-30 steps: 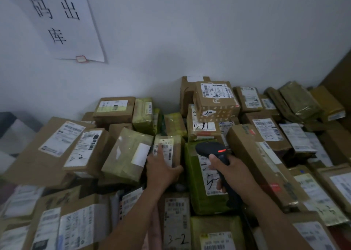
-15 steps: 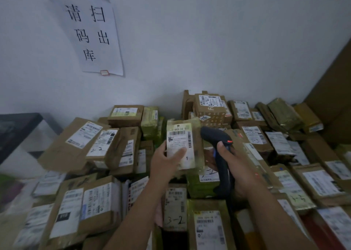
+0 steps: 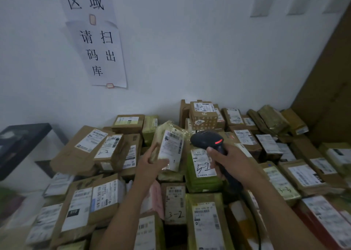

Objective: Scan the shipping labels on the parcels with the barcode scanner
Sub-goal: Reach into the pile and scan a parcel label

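Observation:
My left hand grips a small yellowish plastic-wrapped parcel by its lower left edge and holds it up above the pile. Its white shipping label faces me, tilted a little to the right. My right hand holds the black barcode scanner by its handle. The scanner's head sits just right of the parcel and a red light shows on it. Below both hands lies a green parcel marked 5-2.
Several brown and green parcels with white labels are heaped all around, right up to the white wall. A paper sign hangs on the wall. A brown cardboard panel rises at right; a dark shelf stands at left.
My left hand took the small parcel off the pile and raised it, label facing me. My right hand lifted the scanner beside it. The view tilted upward.

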Action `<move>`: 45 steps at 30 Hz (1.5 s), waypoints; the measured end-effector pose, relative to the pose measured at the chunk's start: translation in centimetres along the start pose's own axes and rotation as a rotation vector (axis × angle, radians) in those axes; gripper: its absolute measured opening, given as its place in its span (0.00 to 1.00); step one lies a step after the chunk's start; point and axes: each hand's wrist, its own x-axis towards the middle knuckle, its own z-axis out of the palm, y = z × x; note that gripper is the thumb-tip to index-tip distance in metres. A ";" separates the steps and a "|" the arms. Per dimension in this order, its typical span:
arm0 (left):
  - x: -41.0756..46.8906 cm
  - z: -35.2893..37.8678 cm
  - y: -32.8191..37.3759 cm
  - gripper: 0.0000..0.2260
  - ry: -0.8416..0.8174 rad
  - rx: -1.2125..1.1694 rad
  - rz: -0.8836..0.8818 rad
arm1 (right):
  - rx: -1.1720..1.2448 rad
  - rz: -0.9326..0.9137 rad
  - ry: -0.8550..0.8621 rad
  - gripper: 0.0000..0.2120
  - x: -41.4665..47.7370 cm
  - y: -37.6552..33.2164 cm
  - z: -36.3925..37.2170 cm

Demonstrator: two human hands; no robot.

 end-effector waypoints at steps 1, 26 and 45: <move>0.0 -0.9 0.2 0.32 -0.003 0.016 -0.018 | -0.085 -0.026 -0.030 0.10 -0.5 -0.2 -0.3; 0.0 -4.4 1.7 0.37 -0.063 0.272 -0.056 | -0.473 -0.041 -0.198 0.06 -2.8 0.5 -1.2; 2.9 10.4 -0.9 0.15 -0.212 0.021 -0.269 | 0.245 0.078 0.162 0.28 -0.1 1.9 -4.2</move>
